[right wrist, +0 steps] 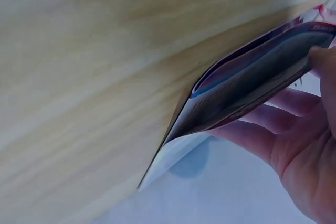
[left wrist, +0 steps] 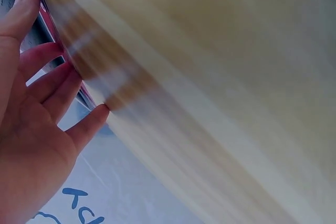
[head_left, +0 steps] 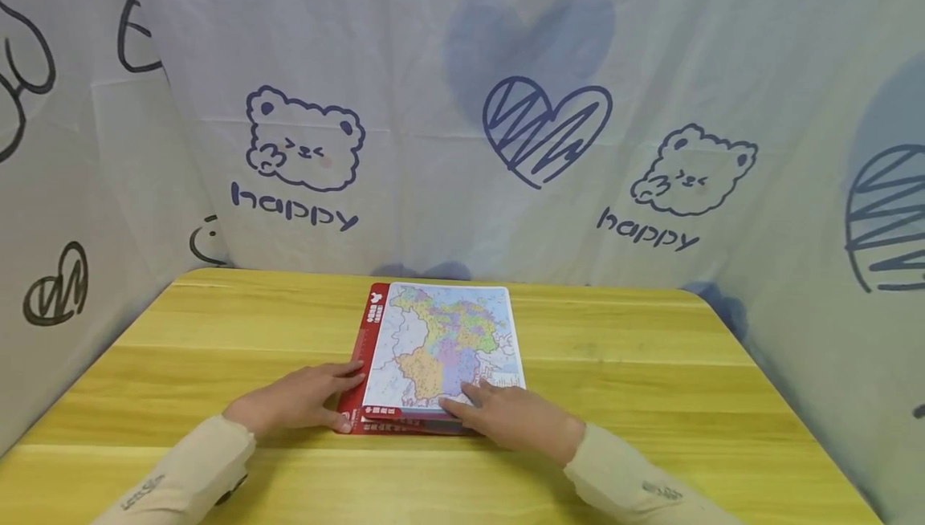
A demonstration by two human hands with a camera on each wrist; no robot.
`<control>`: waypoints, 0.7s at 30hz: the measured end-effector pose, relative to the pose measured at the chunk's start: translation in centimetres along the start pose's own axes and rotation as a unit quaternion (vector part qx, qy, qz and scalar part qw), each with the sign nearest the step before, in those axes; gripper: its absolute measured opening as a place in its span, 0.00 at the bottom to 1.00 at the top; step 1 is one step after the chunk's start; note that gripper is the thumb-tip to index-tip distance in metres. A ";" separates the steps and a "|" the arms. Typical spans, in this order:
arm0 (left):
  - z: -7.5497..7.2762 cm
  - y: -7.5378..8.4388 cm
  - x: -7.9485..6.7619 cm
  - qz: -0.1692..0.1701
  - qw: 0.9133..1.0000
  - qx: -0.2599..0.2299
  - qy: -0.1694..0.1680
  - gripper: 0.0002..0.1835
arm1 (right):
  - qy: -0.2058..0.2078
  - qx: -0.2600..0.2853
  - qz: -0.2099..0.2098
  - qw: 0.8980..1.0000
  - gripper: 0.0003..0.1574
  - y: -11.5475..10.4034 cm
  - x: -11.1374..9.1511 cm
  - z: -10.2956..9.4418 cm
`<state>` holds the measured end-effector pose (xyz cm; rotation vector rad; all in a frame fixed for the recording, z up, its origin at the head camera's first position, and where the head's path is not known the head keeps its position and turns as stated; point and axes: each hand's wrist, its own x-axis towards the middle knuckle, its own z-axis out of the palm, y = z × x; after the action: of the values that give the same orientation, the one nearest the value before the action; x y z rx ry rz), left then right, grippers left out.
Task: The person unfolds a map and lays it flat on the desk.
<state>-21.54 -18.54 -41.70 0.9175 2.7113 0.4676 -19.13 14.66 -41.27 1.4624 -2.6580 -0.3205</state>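
A stack of map sheets or folders lies on the table. Its top sheet [head_left: 419, 332] is a coloured map with a red strip down the left side. Beneath it shows the red edge of a lower sheet [head_left: 349, 396]. My left hand [head_left: 299, 400] touches the stack's left edge, fingers spread and thumb by the near-left corner. At the near-right corner, my right hand [head_left: 509, 417] rests on the top sheet with its thumb at the near edge. In the right wrist view the bowed layers [right wrist: 247, 85] stand apart, with a dark gap between them.
A yellow wood-grain table [head_left: 614, 364] spreads around the stack. Behind and beside it hangs a pale cloth [head_left: 426, 188] printed with hearts, bears and the word "happy".
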 end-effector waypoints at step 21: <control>-0.2 0.1 -0.5 -0.003 0.999 0.049 -0.012 0.42 | 0.076 -0.162 0.005 0.984 0.34 0.2 -1.0 -3.6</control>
<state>-21.16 -18.84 -41.39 0.9343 2.7349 0.3212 -18.09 15.13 -37.74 1.3155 -2.3571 -0.5831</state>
